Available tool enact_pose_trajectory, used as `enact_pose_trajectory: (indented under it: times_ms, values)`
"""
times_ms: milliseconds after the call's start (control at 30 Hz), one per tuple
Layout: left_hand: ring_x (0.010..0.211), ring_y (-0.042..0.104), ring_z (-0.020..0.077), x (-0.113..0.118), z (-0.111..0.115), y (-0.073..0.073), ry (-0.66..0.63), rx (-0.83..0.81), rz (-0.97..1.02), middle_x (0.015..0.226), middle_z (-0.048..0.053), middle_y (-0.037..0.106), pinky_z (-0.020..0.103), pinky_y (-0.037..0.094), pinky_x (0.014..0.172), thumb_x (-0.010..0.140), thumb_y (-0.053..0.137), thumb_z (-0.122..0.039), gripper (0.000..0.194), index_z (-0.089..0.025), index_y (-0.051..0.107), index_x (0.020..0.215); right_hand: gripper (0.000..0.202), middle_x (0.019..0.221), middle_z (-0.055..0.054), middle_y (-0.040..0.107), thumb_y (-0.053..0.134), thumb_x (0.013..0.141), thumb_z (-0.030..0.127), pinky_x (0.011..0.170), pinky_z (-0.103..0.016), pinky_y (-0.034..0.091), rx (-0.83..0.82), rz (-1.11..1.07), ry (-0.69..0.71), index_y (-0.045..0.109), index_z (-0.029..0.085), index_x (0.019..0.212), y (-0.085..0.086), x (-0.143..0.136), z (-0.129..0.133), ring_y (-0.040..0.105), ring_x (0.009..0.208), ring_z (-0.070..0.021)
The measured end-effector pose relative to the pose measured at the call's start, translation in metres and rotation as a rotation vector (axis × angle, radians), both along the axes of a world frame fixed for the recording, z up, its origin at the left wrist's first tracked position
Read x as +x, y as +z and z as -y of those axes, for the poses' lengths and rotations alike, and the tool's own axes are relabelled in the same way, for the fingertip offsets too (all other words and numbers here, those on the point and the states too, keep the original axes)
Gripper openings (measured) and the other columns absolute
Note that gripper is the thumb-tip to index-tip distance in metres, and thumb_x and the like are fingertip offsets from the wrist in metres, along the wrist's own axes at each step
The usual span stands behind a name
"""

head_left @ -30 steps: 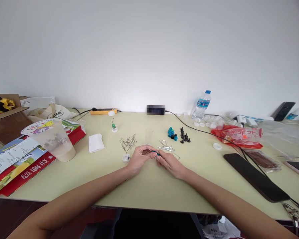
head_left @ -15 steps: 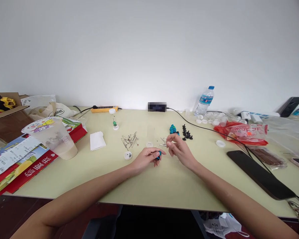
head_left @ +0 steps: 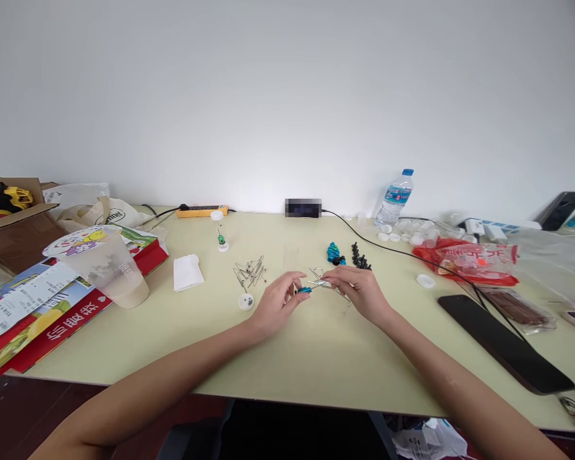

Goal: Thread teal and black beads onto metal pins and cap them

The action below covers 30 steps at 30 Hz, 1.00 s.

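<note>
My left hand point(head_left: 280, 301) pinches a small blue piece point(head_left: 304, 290) between thumb and fingers. Just to its right, my right hand point(head_left: 357, 289) is closed on a thin metal rod point(head_left: 319, 283), whose left end points at the blue piece; whether they touch is too small to tell. More thin metal pieces show beneath the right fingers. Behind that hand lie a cluster of blue pieces point(head_left: 333, 250) and a group of black pieces point(head_left: 359, 257). Left of my hands are scattered metal pins point(head_left: 252, 271) and a white round cap point(head_left: 245, 302) with small dark bits in it.
A small stand with a green part point(head_left: 221, 239), a folded white paper point(head_left: 188, 273) and a plastic cup point(head_left: 112, 271) stand or lie leftward. To the right are a water bottle point(head_left: 395, 197), white caps point(head_left: 425, 281), a red packet point(head_left: 479, 260) and a black phone-like slab point(head_left: 505, 342).
My right hand has come down from its raised, loose pose and now holds a metal rod by the blue piece. The blue piece has turned from upright to lying sideways in my left hand.
</note>
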<state>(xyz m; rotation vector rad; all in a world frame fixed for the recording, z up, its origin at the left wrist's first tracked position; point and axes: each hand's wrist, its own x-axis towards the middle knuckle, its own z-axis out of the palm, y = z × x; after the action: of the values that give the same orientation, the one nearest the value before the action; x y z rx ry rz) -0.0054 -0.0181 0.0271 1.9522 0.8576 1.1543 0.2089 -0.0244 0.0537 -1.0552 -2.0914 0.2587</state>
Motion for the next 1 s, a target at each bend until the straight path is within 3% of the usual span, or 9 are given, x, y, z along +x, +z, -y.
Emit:
enact_pose_trajectory:
  times_ms: [100, 167, 233, 300, 400, 500, 600, 700, 1000]
  values:
    - [0.089, 0.049, 0.018, -0.002, -0.014, 0.004, 0.292, 0.059, 0.166, 0.101, 0.005, 0.051, 0.028, 0.037, 0.077, 0.077, 0.06, -0.032, 0.031, -0.023, 0.048, 0.105, 0.026, 0.066, -0.002, 0.06, 0.044, 0.09, 0.034, 0.052, -0.027, 0.042, 0.01, -0.125, -0.097, 0.067, 0.022, 0.091, 0.0, -0.001, -0.001, 0.049, 0.05, -0.0127]
    - [0.1, 0.047, 0.0192, -0.003, -0.024, 0.004, 0.389, 0.031, 0.207, 0.112, 0.005, 0.048, 0.029, 0.036, 0.082, 0.075, 0.062, -0.03, 0.038, -0.025, 0.044, 0.108, 0.024, 0.064, -0.001, 0.059, 0.047, 0.089, 0.034, 0.052, -0.027, 0.043, 0.023, -0.194, -0.134, 0.068, 0.022, 0.091, 0.0, -0.001, -0.002, 0.05, 0.049, -0.0125]
    - [0.109, 0.044, 0.0205, -0.002, -0.033, 0.002, 0.316, -0.009, 0.191, 0.117, 0.005, 0.048, 0.032, 0.033, 0.089, 0.073, 0.064, -0.026, 0.043, -0.025, 0.043, 0.11, 0.023, 0.062, 0.0, 0.057, 0.048, 0.088, 0.034, 0.052, -0.027, 0.042, 0.018, -0.255, -0.149, 0.068, 0.022, 0.092, 0.001, -0.002, -0.001, 0.049, 0.049, -0.012]
    - [0.107, 0.047, 0.0199, 0.0, -0.038, -0.001, 0.175, -0.092, 0.153, 0.11, 0.005, 0.054, 0.034, 0.031, 0.092, 0.073, 0.063, -0.024, 0.04, -0.024, 0.045, 0.108, 0.023, 0.06, 0.0, 0.055, 0.049, 0.087, 0.034, 0.049, -0.026, 0.041, -0.023, -0.327, -0.143, 0.068, 0.022, 0.092, 0.003, -0.003, 0.0, 0.048, 0.048, -0.0116]
    - [0.095, 0.054, 0.0179, 0.003, -0.033, -0.004, 0.009, -0.191, 0.137, 0.094, 0.003, 0.059, 0.033, 0.036, 0.087, 0.076, 0.059, -0.027, 0.026, -0.023, 0.049, 0.1, 0.024, 0.061, 0.0, 0.052, 0.051, 0.086, 0.037, 0.042, -0.023, 0.034, -0.107, -0.491, -0.123, 0.066, 0.02, 0.094, 0.008, -0.001, 0.001, 0.043, 0.046, -0.0104]
    - [0.087, 0.056, 0.0178, 0.005, -0.02, -0.004, -0.061, -0.211, 0.111, 0.087, 0.002, 0.059, 0.03, 0.04, 0.078, 0.076, 0.06, -0.032, 0.026, -0.023, 0.053, 0.1, 0.025, 0.064, -0.001, 0.052, 0.053, 0.085, 0.038, 0.04, -0.022, 0.031, -0.108, -0.669, -0.148, 0.064, 0.02, 0.098, 0.013, 0.003, 0.0, 0.041, 0.047, -0.0095]
    - [0.089, 0.055, 0.0182, 0.005, -0.008, -0.006, -0.045, -0.183, 0.089, 0.091, 0.003, 0.057, 0.029, 0.041, 0.078, 0.075, 0.062, -0.032, 0.029, -0.024, 0.057, 0.102, 0.026, 0.067, -0.001, 0.053, 0.053, 0.085, 0.038, 0.042, -0.022, 0.033, -0.111, -0.715, -0.147, 0.063, 0.02, 0.1, 0.015, 0.007, -0.004, 0.043, 0.049, -0.0095]
    - [0.087, 0.055, 0.0184, 0.006, -0.002, -0.011, -0.014, -0.175, 0.108, 0.095, 0.004, 0.056, 0.029, 0.042, 0.077, 0.074, 0.064, -0.03, 0.03, -0.024, 0.059, 0.102, 0.027, 0.067, -0.002, 0.054, 0.051, 0.086, 0.039, 0.042, -0.023, 0.035, -0.139, -0.612, -0.106, 0.064, 0.019, 0.098, 0.015, 0.009, -0.006, 0.045, 0.05, -0.0101]
    - [0.083, 0.056, 0.0161, 0.005, -0.009, -0.021, 0.021, -0.208, 0.177, 0.1, 0.005, 0.056, 0.029, 0.043, 0.073, 0.076, 0.061, -0.025, 0.041, -0.027, 0.056, 0.116, 0.026, 0.067, -0.001, 0.054, 0.044, 0.09, 0.035, 0.042, -0.023, 0.036, -0.097, -0.446, -0.091, 0.062, 0.02, 0.102, 0.015, 0.017, -0.008, 0.047, 0.049, -0.0093]
